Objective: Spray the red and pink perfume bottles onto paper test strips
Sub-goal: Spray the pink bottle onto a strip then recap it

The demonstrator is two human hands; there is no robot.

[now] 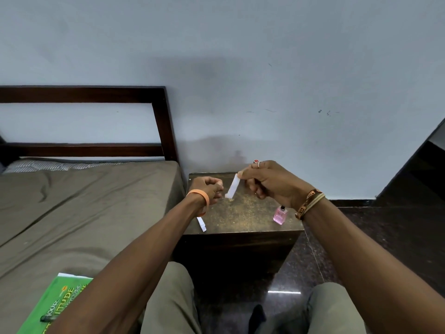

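My right hand (269, 183) pinches the top of a white paper test strip (233, 187), which hangs slanted above the small dark bedside table (243, 218). My left hand (209, 189) is curled into a fist just left of the strip's lower end; whether anything is inside the fist is hidden. The pink perfume bottle (280, 215) stands upright with a black nozzle near the table's front right, below my right wrist. A second white strip (201, 224) lies at the table's front left edge, partly under my left wrist. No red bottle is visible.
A bed with an olive sheet (84, 208) and a dark wooden headboard (163, 121) adjoins the table on the left. On the bed near me lies a green book (57, 307) with a dark pen on it. My knees are below, over dark polished floor (361, 237).
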